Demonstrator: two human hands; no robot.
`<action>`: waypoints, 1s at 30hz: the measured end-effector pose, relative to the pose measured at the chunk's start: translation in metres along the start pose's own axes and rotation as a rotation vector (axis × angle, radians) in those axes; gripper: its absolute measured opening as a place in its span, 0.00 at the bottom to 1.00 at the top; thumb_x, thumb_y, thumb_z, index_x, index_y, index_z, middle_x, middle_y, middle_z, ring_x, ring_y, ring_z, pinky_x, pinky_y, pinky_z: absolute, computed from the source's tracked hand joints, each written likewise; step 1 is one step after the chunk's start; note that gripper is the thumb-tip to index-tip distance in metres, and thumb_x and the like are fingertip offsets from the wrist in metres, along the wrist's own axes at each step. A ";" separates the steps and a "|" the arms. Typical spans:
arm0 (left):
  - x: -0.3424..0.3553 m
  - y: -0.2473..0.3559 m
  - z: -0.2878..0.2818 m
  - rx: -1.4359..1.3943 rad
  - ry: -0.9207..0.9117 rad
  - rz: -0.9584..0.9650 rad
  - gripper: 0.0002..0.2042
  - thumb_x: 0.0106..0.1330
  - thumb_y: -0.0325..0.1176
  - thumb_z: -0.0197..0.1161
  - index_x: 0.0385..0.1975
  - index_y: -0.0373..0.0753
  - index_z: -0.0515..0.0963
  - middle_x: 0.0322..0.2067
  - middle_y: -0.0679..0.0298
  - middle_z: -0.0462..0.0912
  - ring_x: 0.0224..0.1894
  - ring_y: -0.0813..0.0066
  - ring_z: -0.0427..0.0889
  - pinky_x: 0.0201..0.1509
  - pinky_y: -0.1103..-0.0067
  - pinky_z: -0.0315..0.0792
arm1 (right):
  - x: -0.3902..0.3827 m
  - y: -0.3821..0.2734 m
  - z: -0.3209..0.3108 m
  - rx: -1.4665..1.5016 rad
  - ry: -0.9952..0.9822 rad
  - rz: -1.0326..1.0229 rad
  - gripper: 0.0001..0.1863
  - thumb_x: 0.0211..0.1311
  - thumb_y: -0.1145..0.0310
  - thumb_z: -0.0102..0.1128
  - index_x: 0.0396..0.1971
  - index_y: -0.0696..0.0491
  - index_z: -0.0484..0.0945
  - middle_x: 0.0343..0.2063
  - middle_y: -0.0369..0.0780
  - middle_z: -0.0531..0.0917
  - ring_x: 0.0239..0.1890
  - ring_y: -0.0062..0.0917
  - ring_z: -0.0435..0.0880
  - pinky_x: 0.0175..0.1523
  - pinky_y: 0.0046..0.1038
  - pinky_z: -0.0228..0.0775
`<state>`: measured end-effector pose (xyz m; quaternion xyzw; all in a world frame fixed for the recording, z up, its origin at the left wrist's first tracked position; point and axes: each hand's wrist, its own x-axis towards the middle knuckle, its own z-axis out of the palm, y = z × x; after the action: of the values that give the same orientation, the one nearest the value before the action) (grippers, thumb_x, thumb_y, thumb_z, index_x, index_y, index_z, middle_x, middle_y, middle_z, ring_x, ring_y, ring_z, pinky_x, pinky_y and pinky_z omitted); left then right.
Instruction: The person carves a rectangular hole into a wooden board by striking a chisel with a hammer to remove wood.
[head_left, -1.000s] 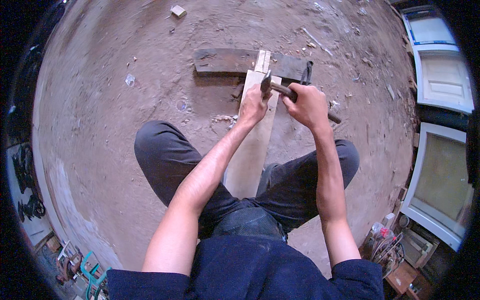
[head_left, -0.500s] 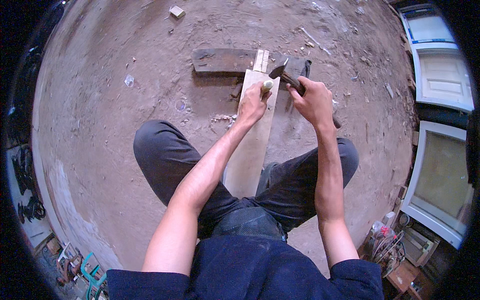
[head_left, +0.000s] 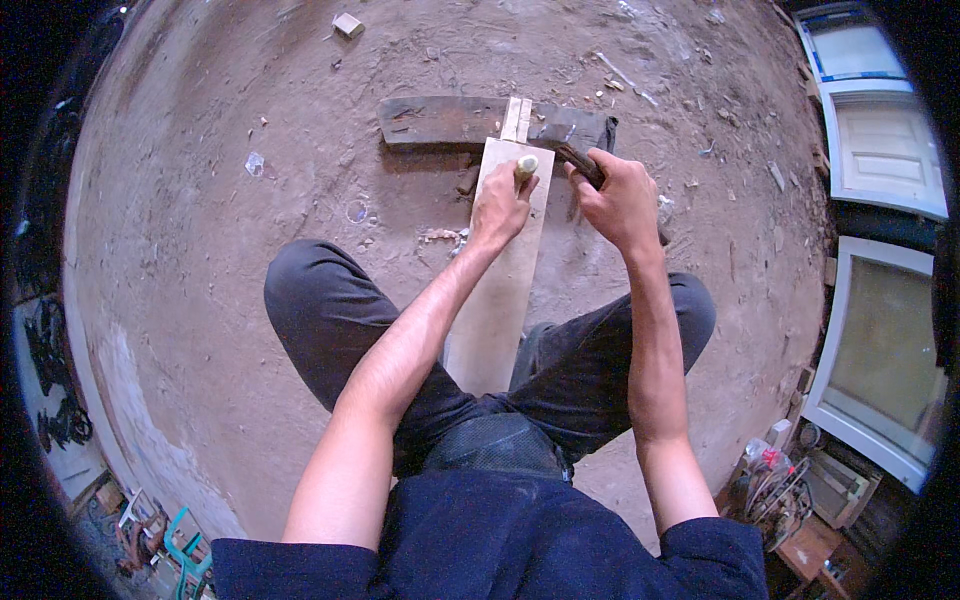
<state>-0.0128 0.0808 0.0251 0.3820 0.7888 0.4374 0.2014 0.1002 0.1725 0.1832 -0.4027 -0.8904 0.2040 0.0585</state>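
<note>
A pale wooden board [head_left: 497, 270] runs away from me between my knees, its far end by a dark crosswise timber [head_left: 440, 121]. My left hand [head_left: 502, 208] rests over the board's far part, closed around a chisel [head_left: 526, 166] whose round pale handle end points up; its blade is hidden under my fingers. To the right of it, my right hand [head_left: 620, 200] grips a hammer [head_left: 582, 166] by its dark handle. The hammer's head is too smeared to make out. A narrow pale wooden piece [head_left: 516, 120] lies across the timber, beyond the board's end.
Bare earthen floor [head_left: 200, 200] surrounds me, with a small wood block [head_left: 348, 25] far off and scattered chips. White framed panels [head_left: 872, 355] stand along the right side. Clutter lies at the lower right, and a teal tool [head_left: 185, 548] is at the lower left.
The hammer's head, clear beside the chisel's handle before, is now a blur. Both hands have shifted very slightly left in view, still gripping the same tools.
</note>
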 end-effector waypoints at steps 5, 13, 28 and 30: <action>0.000 0.010 -0.004 -0.004 -0.030 -0.004 0.14 0.63 0.37 0.63 0.39 0.33 0.74 0.38 0.48 0.79 0.43 0.48 0.78 0.46 0.61 0.71 | 0.000 0.012 0.015 -0.108 -0.148 0.006 0.13 0.53 0.58 0.62 0.30 0.53 0.81 0.25 0.48 0.83 0.31 0.44 0.84 0.40 0.42 0.75; 0.002 0.004 -0.006 -0.005 -0.024 -0.081 0.21 0.63 0.48 0.62 0.45 0.36 0.75 0.41 0.48 0.81 0.46 0.49 0.79 0.47 0.61 0.71 | 0.006 0.008 0.010 -0.001 0.021 0.009 0.11 0.52 0.60 0.60 0.28 0.52 0.81 0.24 0.48 0.83 0.29 0.45 0.83 0.37 0.44 0.74; 0.004 0.020 -0.017 -0.027 0.013 0.041 0.16 0.63 0.44 0.63 0.37 0.37 0.77 0.36 0.54 0.79 0.39 0.51 0.79 0.40 0.63 0.73 | 0.005 0.004 0.007 -0.040 0.015 0.006 0.10 0.52 0.61 0.60 0.28 0.52 0.81 0.23 0.49 0.82 0.30 0.45 0.83 0.36 0.44 0.74; 0.002 0.026 -0.018 -0.009 -0.019 0.029 0.16 0.63 0.44 0.63 0.37 0.37 0.77 0.36 0.54 0.79 0.39 0.51 0.80 0.40 0.63 0.73 | 0.004 0.001 0.006 -0.051 0.034 -0.022 0.10 0.52 0.61 0.60 0.27 0.53 0.80 0.23 0.49 0.82 0.30 0.45 0.83 0.35 0.44 0.74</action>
<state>-0.0146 0.0817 0.0566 0.3967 0.7793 0.4401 0.2041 0.0965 0.1741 0.1771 -0.3975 -0.8986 0.1737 0.0654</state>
